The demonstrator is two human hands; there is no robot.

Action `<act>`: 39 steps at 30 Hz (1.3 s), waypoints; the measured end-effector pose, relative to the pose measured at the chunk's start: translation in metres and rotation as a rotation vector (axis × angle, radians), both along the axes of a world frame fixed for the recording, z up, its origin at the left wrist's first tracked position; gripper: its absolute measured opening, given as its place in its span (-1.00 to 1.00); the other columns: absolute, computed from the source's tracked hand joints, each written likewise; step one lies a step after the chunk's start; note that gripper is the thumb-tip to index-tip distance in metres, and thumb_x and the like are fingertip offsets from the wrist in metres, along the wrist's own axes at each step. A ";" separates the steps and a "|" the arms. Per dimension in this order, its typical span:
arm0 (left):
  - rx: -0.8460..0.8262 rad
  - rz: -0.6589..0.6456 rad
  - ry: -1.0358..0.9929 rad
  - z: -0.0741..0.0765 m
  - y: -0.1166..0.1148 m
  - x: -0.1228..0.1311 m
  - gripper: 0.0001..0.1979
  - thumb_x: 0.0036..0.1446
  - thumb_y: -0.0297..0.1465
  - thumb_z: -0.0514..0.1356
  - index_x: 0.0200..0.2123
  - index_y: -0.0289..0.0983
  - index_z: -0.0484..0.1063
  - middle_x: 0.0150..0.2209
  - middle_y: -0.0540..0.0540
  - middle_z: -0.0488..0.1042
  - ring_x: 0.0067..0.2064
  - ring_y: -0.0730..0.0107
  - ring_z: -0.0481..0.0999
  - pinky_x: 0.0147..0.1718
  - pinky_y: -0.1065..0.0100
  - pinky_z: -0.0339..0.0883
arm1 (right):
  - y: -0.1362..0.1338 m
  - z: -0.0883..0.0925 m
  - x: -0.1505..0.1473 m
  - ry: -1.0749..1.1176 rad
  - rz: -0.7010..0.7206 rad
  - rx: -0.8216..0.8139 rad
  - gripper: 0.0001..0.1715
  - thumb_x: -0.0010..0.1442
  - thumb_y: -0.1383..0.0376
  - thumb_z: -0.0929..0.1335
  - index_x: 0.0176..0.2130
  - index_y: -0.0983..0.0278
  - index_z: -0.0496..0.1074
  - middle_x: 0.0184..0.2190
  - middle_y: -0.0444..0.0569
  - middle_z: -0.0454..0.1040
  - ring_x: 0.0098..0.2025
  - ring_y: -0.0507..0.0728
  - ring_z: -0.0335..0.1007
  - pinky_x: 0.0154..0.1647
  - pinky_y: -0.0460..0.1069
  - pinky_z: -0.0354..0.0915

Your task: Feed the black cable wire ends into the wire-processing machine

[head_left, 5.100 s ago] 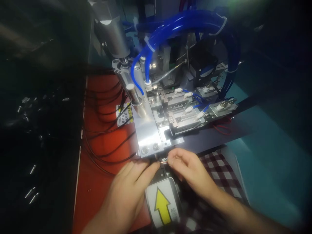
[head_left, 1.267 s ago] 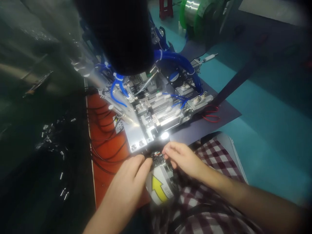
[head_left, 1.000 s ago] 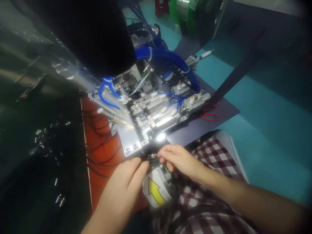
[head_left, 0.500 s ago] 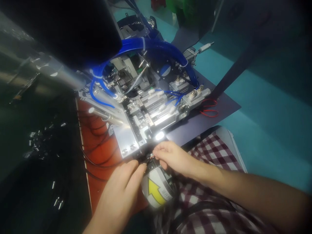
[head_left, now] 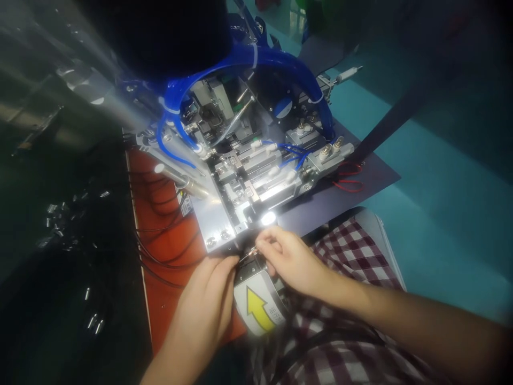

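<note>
In front of the machine's front end, my right hand (head_left: 290, 259) is closed in a pinch, thumb against forefinger. At its fingertips is a small, thin, shiny piece (head_left: 250, 252), too small to name. My left hand (head_left: 210, 294) has its fingers pressed together at the other side of that piece; what they hold, if anything, is hidden. Just below the fingertips sits a white rounded cover (head_left: 242, 305) with a yellow arrow (head_left: 257, 309) and printed characters. A metal machine (head_left: 256, 171) with slides and small cylinders lies directly beyond both hands.
Thick blue tubing (head_left: 276, 56) arches over the machine. An orange-red board (head_left: 154, 214) carries black cables at the left. A bright lamp spot (head_left: 268, 218) shines near the right hand. Red wire loops (head_left: 349, 184) lie at the right, and a checked cloth (head_left: 344, 251) covers my lap.
The view has shifted slightly, so the machine appears a little further right. Both hands stay at the same spot, with the left fingertips slightly higher and closer together.
</note>
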State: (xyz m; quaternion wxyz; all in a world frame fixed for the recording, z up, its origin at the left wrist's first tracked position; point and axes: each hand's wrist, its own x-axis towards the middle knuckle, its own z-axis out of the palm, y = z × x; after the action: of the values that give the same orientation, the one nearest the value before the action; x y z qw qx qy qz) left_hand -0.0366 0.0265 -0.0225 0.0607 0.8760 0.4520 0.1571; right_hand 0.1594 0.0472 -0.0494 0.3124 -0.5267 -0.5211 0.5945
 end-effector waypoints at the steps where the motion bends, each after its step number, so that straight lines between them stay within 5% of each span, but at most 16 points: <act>1: -0.010 0.021 0.003 0.001 0.000 0.001 -0.82 0.27 -0.52 0.05 -0.07 -0.36 0.35 -0.20 -0.17 0.44 -0.18 0.32 0.46 -0.20 0.37 0.39 | 0.001 0.000 0.001 0.034 0.007 -0.059 -0.78 0.33 0.24 0.19 -0.34 0.24 0.28 -0.66 -0.21 0.31 -0.58 0.03 0.30 -0.45 -0.04 0.25; 7: -0.004 0.053 0.035 0.000 -0.001 0.005 -0.84 0.27 -0.49 0.06 -0.11 -0.33 0.37 -0.27 -0.13 0.45 -0.25 0.29 0.47 -0.29 0.33 0.40 | -0.003 -0.005 0.002 0.100 -0.009 -0.101 -0.84 0.28 0.25 0.25 -0.34 0.24 0.30 -0.64 -0.22 0.29 -0.57 0.02 0.30 -0.51 -0.08 0.22; 14: -0.016 0.051 -0.035 -0.002 0.000 0.007 -0.86 0.25 -0.51 0.08 -0.14 -0.35 0.39 -0.27 -0.14 0.46 -0.24 0.31 0.47 -0.26 0.35 0.38 | -0.005 0.002 -0.001 -0.084 -0.050 0.171 -0.85 0.26 0.34 0.25 -0.38 0.26 0.30 -0.53 -0.17 0.29 -0.50 0.01 0.21 -0.50 -0.08 0.16; 21: -0.044 0.096 -0.145 -0.005 -0.002 0.008 -0.87 0.24 -0.52 0.12 -0.14 -0.31 0.39 -0.26 -0.11 0.46 -0.22 0.37 0.47 -0.21 0.40 0.36 | -0.003 0.001 0.005 0.229 -0.069 -0.132 -0.77 0.30 0.23 0.22 -0.36 0.28 0.32 -0.65 -0.26 0.21 -0.62 -0.03 0.16 -0.52 -0.09 0.20; 28: -0.020 0.090 -0.131 -0.006 -0.003 0.006 -0.85 0.22 -0.54 0.13 -0.13 -0.29 0.37 -0.24 -0.12 0.47 -0.22 0.33 0.47 -0.23 0.33 0.38 | -0.006 -0.002 -0.002 0.059 -0.115 -0.078 -0.83 0.15 0.21 0.38 -0.30 0.28 0.45 -0.45 -0.12 0.46 -0.56 -0.02 0.25 -0.56 -0.10 0.16; 32: 0.021 0.066 -0.043 0.000 0.000 0.008 -0.86 0.22 -0.54 0.12 -0.14 -0.34 0.38 -0.27 -0.15 0.46 -0.25 0.29 0.46 -0.26 0.30 0.39 | -0.006 0.000 -0.005 -0.079 -0.159 0.048 -0.87 0.13 0.26 0.39 -0.40 0.28 0.49 -0.51 -0.11 0.48 -0.54 0.00 0.25 -0.50 -0.07 0.18; 39: 0.143 0.020 0.039 0.005 0.001 0.013 -0.82 0.18 -0.59 0.14 -0.12 -0.40 0.38 -0.27 -0.21 0.47 -0.26 0.22 0.46 -0.30 0.25 0.39 | -0.003 0.001 -0.005 0.089 -0.169 -0.007 -0.87 0.15 0.27 0.37 -0.40 0.29 0.43 -0.51 -0.12 0.42 -0.53 0.00 0.25 -0.51 -0.09 0.19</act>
State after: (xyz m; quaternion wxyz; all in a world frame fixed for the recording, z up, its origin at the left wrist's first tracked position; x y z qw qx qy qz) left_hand -0.0239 0.0275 -0.0178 -0.0125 0.8765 0.4492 0.1725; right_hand 0.1542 0.0438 -0.0481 0.3826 -0.5429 -0.4582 0.5907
